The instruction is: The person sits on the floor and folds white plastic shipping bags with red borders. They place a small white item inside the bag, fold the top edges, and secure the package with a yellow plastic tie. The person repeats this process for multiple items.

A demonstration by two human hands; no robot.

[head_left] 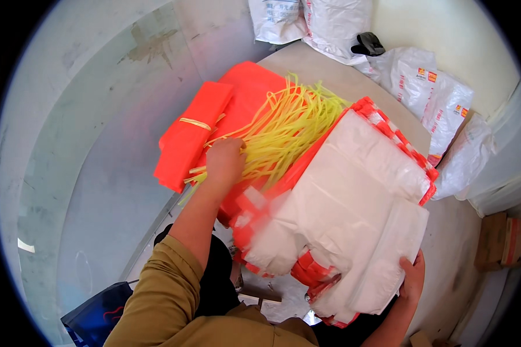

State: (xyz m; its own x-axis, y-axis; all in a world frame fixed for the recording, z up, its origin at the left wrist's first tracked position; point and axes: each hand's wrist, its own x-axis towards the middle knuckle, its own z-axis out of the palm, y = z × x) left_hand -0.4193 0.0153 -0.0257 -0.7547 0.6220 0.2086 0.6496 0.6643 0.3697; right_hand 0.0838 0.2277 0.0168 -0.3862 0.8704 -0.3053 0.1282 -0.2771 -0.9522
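My left hand is closed at the left edge of a loose heap of yellow strips, and its fingers pinch among them. The strips lie over red plastic sheeting. Beside them sits a folded red bundle, tied round with a yellow strip. Across the front of the table spreads a stack of white plastic bags with red-patterned edges. My right hand grips the stack's near right corner, thumb on top; the other fingers are mostly hidden beneath. A white folded piece lies along that edge.
Several white sacks stand behind the round table, with a black object on one. Cardboard boxes sit at the right. A dark blue bag is at the lower left, below a pale wall.
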